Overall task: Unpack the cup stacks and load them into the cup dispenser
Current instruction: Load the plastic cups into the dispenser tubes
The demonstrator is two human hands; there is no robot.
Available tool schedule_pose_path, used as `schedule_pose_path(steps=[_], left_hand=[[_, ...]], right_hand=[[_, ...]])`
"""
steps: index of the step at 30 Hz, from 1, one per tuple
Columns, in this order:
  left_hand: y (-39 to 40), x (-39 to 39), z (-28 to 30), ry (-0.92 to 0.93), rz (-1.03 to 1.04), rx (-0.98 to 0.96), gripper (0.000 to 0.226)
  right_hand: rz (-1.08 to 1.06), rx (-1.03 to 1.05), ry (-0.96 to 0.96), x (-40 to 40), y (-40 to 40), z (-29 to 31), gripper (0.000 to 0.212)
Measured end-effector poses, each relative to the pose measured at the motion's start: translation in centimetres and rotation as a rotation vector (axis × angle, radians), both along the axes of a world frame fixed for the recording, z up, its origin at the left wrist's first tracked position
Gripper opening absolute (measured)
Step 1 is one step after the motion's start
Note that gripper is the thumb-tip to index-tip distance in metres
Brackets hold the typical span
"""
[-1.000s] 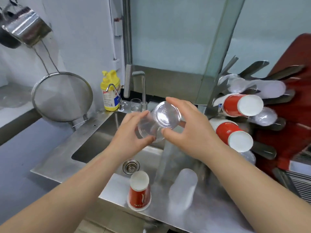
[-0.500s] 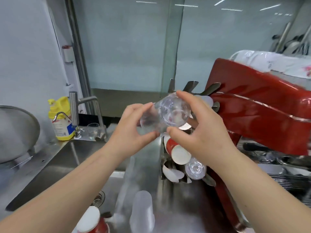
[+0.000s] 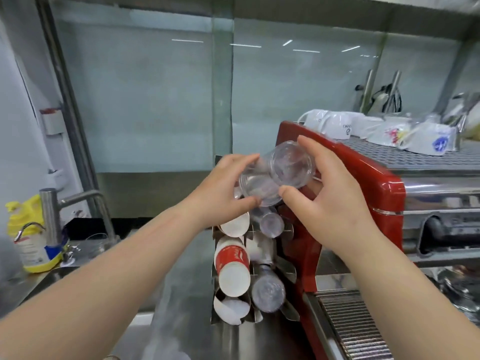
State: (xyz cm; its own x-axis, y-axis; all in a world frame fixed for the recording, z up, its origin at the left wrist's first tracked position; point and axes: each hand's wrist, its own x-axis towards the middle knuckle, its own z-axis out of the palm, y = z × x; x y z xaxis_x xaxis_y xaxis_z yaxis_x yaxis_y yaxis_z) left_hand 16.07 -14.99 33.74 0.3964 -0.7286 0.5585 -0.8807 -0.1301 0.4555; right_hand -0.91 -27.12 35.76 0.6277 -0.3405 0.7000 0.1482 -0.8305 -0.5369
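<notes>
Your left hand (image 3: 220, 193) and right hand (image 3: 330, 201) meet at the centre of the frame, both closed around a stack of clear plastic cups (image 3: 275, 175). Your left fingers wrap its lower, far end; your right thumb and fingers pinch the near end, whose round base faces you. The stack lies tilted, just above the top of the cup dispenser (image 3: 215, 281). Below your hands the dispenser's slots show red paper cups (image 3: 231, 266) with white bases on the left and clear cups (image 3: 267, 289) on the right. A red espresso machine (image 3: 384, 188) stands just right of it, with white mugs (image 3: 337, 123) upside down on top. At the lower left edge sit a faucet (image 3: 52, 211) and a yellow bottle (image 3: 28, 242).
</notes>
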Motion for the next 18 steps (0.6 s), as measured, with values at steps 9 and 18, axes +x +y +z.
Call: schedule_pose_path(steps=[9,18], left_hand=[[-3.7,1.4,-1.2,-0.017,-0.076,0.161,0.081],[-5.1,1.9,-2.9,-0.091,-0.088,0.408,0.083]], right_hand=[[-0.068,0.020,0.031,-0.2,-2.2,-2.1,0.072],[-0.071,0.012,0.103,0.7,-2.6,-6.5,0.070]])
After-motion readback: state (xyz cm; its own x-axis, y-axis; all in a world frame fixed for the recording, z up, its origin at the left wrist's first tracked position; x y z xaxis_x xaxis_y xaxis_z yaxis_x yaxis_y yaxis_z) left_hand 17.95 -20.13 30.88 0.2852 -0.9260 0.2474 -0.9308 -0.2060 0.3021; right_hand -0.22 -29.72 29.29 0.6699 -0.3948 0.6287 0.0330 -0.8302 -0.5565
